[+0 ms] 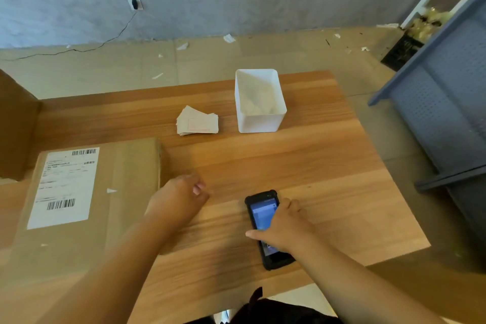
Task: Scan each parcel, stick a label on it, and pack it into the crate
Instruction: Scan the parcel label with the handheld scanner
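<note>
Fingers of the right hand lie over the handheld scanner, thumb against its left edge and the rest curled on its right side, gripping it as it rests flat on the wooden worktop with its screen lit; the left hand hovers just right of the cardboard parcel, its fingers loosely curled and holding nothing, though blur makes their tips hard to read; the parcel lies flat on the left of the worktop with a white shipping label facing up; a stack of blank labels sits further back, beside a white bin; the blue crate stands off the worktop's right side.
</note>
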The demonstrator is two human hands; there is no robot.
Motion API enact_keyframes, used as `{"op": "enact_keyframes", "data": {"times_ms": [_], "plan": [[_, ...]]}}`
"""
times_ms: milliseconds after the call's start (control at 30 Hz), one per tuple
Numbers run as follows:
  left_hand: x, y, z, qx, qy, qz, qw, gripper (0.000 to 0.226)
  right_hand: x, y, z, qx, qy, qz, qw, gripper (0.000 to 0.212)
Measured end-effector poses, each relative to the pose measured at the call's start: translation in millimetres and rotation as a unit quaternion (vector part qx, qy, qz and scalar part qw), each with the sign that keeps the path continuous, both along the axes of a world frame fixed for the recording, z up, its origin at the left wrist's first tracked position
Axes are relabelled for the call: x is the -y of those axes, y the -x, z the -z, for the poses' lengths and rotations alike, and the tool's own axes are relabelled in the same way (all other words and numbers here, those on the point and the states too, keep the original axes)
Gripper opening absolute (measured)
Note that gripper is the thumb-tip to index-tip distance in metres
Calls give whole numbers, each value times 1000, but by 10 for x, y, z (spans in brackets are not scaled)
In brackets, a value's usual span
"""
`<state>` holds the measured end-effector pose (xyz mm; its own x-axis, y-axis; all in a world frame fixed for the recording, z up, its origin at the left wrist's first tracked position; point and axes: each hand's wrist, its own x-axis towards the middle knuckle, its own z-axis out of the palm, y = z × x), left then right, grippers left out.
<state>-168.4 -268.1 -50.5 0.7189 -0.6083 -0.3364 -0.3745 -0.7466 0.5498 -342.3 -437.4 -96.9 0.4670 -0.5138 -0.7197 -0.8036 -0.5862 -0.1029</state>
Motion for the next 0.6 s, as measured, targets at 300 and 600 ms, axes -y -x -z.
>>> {"op": "enact_keyframes", "data": {"times_ms": [300, 600], "plan": [[-112, 115, -25, 0, -17, -11, 1000, 9, -29, -8, 119, 39, 22, 3, 999, 103], [-594, 32, -183, 9, 74, -134, 988, 11, 118, -283, -192, 178, 48, 82, 979, 91]]}}
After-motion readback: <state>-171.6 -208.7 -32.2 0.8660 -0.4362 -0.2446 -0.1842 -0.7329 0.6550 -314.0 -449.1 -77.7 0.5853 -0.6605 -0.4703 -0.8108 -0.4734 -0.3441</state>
